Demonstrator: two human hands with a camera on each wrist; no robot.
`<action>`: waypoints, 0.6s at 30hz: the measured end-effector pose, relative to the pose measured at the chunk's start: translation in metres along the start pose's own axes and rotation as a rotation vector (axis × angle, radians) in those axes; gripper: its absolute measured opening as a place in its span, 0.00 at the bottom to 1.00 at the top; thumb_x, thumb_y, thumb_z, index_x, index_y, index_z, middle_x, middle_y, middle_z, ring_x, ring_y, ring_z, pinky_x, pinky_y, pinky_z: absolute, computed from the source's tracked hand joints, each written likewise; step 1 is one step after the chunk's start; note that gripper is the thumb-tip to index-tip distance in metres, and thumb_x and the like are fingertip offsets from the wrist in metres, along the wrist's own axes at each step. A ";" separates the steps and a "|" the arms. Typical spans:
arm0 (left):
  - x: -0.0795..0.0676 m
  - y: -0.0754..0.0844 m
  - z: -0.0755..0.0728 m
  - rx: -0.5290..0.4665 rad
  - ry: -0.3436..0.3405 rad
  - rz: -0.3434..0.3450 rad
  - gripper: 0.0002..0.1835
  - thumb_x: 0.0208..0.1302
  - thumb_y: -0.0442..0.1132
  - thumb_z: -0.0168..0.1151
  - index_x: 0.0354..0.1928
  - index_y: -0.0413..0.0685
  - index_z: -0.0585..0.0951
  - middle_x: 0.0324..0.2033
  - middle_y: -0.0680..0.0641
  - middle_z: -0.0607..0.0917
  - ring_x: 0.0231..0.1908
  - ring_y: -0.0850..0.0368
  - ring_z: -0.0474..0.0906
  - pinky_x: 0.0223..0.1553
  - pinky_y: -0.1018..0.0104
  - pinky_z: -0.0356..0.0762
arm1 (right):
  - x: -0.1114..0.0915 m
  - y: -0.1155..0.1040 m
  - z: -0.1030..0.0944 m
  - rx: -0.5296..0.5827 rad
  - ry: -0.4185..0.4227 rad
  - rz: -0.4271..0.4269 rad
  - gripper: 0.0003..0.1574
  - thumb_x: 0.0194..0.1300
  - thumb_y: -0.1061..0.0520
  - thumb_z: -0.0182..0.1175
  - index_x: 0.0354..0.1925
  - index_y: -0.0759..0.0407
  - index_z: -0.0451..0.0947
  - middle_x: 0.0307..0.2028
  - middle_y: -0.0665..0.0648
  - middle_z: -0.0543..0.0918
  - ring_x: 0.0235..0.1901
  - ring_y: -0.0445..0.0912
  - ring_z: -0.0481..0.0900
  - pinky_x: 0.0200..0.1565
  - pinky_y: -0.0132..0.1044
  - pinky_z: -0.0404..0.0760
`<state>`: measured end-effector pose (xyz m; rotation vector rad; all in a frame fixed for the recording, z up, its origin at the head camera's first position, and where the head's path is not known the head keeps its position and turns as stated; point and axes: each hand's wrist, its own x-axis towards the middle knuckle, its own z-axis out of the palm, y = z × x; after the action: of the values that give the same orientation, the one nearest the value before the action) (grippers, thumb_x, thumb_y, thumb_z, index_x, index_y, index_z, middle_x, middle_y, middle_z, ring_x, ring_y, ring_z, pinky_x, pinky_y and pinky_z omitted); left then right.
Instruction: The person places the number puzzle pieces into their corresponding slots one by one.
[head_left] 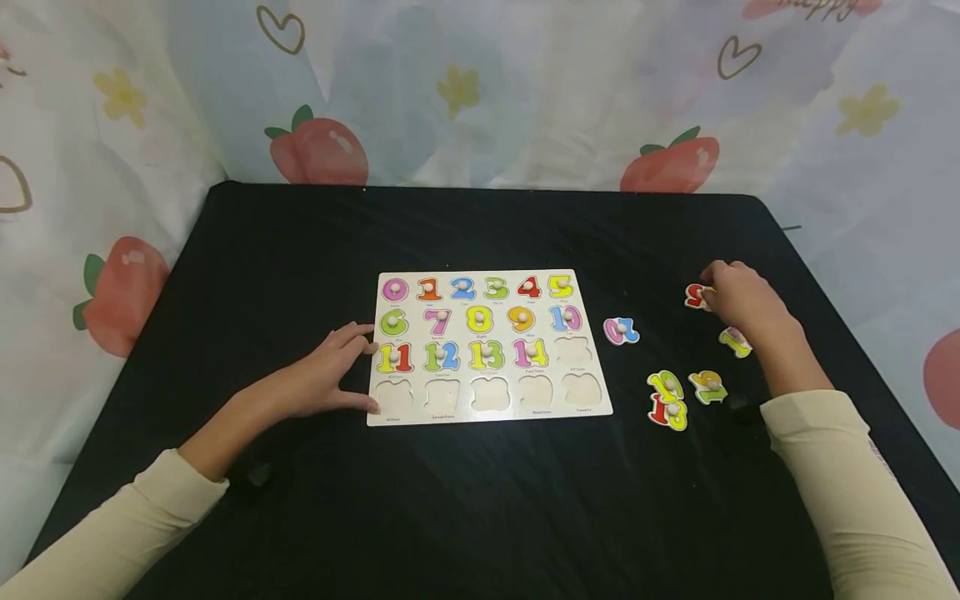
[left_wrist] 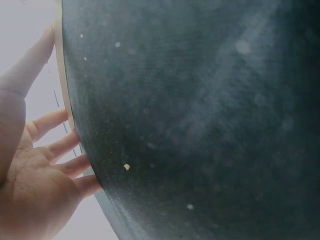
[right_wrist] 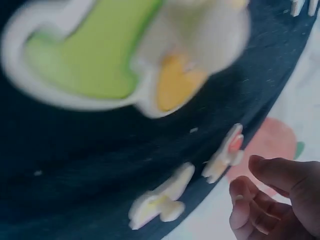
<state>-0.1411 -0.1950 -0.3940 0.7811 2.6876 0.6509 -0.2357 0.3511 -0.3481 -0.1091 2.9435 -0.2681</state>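
A white number puzzle board [head_left: 491,425] lies on the black table, with knobbed pieces 0 to 14 in their slots and the remaining cutouts bare. My left hand [head_left: 330,375] touches the board's left edge with thumb and fingers spread; in the left wrist view the fingers [left_wrist: 60,146] reach along that edge. My right hand [head_left: 746,304] is at the far right beside a red number piece [head_left: 697,297]. In the right wrist view, its thumb [right_wrist: 280,172] and loosely bent fingers stand just beside that piece [right_wrist: 225,156], with a gap between thumb and forefinger.
Right of the board lies a pink and blue piece [head_left: 621,331]. A yellow-green piece [head_left: 735,342] lies by the right wrist, a green and orange piece [head_left: 707,387] nearer. Two more pieces [head_left: 666,400] lie close together. A printed cloth [head_left: 495,100] hangs behind the table.
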 end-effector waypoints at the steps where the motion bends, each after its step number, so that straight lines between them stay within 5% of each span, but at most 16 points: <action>1: 0.000 0.000 0.000 -0.001 -0.002 -0.001 0.46 0.43 0.57 0.74 0.59 0.38 0.67 0.67 0.37 0.56 0.66 0.40 0.49 0.61 0.42 0.58 | 0.000 0.003 0.000 -0.004 -0.014 0.002 0.19 0.66 0.65 0.50 0.50 0.79 0.65 0.41 0.76 0.69 0.40 0.66 0.70 0.41 0.61 0.71; 13: 0.001 0.001 -0.001 0.002 -0.006 -0.007 0.46 0.43 0.57 0.75 0.60 0.38 0.67 0.67 0.37 0.56 0.67 0.39 0.47 0.64 0.41 0.48 | 0.011 0.023 0.015 0.034 -0.017 -0.060 0.16 0.66 0.66 0.51 0.47 0.79 0.69 0.37 0.75 0.74 0.34 0.62 0.74 0.39 0.58 0.74; 18: 0.001 0.002 -0.002 0.005 -0.011 -0.018 0.46 0.43 0.56 0.75 0.60 0.38 0.67 0.67 0.36 0.56 0.67 0.38 0.47 0.63 0.41 0.51 | 0.009 0.019 0.011 0.043 -0.037 -0.061 0.15 0.66 0.65 0.54 0.46 0.79 0.71 0.36 0.72 0.76 0.33 0.60 0.76 0.39 0.57 0.75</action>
<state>-0.1413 -0.1935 -0.3914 0.7592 2.6843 0.6339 -0.2438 0.3673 -0.3640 -0.1966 2.8991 -0.3349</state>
